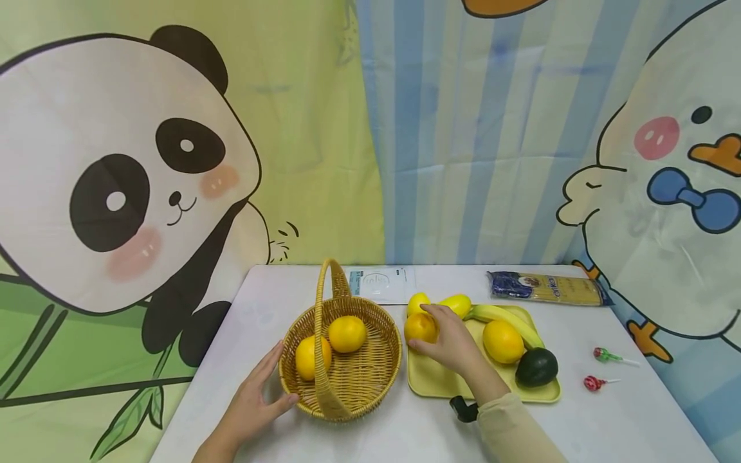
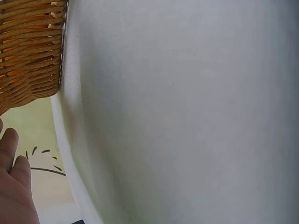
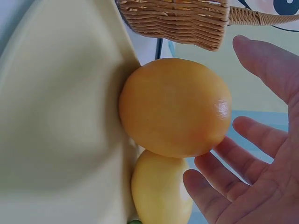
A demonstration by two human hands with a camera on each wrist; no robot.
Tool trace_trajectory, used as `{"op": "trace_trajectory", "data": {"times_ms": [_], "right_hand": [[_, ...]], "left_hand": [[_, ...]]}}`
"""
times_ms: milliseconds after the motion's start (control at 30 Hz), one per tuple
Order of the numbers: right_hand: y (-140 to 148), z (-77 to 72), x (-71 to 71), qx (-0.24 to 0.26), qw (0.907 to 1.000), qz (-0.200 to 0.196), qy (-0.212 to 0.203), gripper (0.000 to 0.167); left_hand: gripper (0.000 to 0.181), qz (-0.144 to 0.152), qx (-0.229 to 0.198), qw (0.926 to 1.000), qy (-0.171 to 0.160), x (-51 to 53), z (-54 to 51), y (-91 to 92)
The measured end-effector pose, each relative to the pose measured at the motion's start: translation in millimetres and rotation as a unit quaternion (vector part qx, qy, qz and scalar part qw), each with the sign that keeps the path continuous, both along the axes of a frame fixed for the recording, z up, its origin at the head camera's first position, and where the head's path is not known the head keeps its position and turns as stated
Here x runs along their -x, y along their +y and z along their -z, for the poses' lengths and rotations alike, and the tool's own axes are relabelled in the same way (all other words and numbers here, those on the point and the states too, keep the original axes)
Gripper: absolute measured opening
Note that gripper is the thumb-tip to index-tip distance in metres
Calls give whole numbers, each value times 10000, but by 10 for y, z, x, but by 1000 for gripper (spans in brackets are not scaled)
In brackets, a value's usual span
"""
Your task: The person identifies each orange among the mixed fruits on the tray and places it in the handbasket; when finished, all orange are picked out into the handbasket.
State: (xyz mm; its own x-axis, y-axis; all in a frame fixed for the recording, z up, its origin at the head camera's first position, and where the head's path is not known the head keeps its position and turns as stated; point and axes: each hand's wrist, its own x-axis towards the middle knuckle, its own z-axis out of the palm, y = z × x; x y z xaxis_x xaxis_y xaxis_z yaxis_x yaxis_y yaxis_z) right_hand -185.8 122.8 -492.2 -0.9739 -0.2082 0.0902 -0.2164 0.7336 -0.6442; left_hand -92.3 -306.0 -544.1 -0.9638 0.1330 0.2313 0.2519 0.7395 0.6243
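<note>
A round wicker basket (image 1: 379,389) with a tall handle stands left of centre and holds two oranges (image 1: 347,334). My left hand (image 1: 251,402) is at its left side, fingers extended near the rim; the left wrist view shows only part of that hand (image 2: 16,186) below the basket (image 2: 32,51). Over the yellow tray (image 1: 440,379), my right hand (image 1: 454,341) reaches to an orange (image 1: 420,328) at the tray's left edge. In the right wrist view, its spread fingers and thumb surround this orange (image 3: 175,107), the thumb apart from it. Any fingertip contact is unclear.
Also on the tray are lemons (image 1: 457,304), a banana (image 1: 509,321), another orange (image 1: 502,342) and an avocado (image 1: 536,368). Behind lie a white packet (image 1: 379,285) and a pasta pack (image 1: 547,287). Two lollipops (image 1: 602,354) lie at right.
</note>
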Motion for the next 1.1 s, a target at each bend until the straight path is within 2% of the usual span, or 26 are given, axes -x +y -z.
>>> {"op": "trace_trajectory", "data": {"times_ms": [200,500,833,1100], "right_hand": [[-2,73,-8,48,10000,42,-62,82],[-23,128,-4,80,9999,128,6,83],[-58,208,7,97,9992,313,245,82],[-76,247,22,76,9987,421,277,80]], "left_hand": [[105,-136,236,9996,-94,-1,-20,9],[105,-69,73,9999,-70,5,16,-8],[106,-88,142,9998,-81,6,23,-7],[106,-94,176,9997,-118,14,17,0]]}}
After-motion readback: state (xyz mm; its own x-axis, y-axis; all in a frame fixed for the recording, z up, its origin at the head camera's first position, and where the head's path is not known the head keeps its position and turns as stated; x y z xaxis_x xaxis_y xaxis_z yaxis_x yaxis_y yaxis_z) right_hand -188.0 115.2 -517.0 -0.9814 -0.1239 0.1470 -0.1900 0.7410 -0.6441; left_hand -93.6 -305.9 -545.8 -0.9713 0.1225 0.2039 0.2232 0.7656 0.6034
